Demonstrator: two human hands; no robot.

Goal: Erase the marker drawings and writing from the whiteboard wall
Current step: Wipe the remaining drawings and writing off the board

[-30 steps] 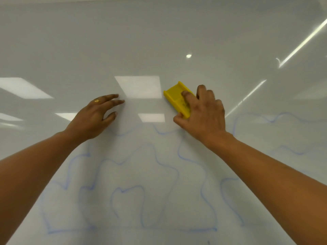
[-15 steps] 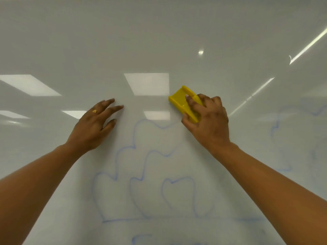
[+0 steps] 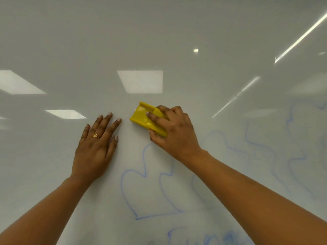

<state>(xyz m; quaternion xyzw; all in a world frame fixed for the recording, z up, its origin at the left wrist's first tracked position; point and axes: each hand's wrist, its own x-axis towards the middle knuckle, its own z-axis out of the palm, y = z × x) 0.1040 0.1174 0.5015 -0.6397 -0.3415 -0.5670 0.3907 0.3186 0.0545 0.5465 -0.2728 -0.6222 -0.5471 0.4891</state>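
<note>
A glossy whiteboard wall (image 3: 159, 32) fills the view. My right hand (image 3: 174, 131) grips a yellow eraser (image 3: 143, 117) and holds it against the board just above the blue marker drawing (image 3: 141, 190) of wavy, heart-like outlines. My left hand (image 3: 97, 145) rests flat on the board to the left of the eraser, fingers straight, a gold ring on one finger. More blue wavy lines (image 3: 261, 147) run at the right, and blue writing (image 3: 203, 237) shows at the bottom edge, partly cut off.
Ceiling lights reflect as bright patches (image 3: 141, 82) on the board above the hands. The upper part of the board carries no marks.
The view has shifted, so the drawing sits lower and further right. My right hand with the eraser has slid lower and leftwards, towards my left hand, and the top outlines are gone.
</note>
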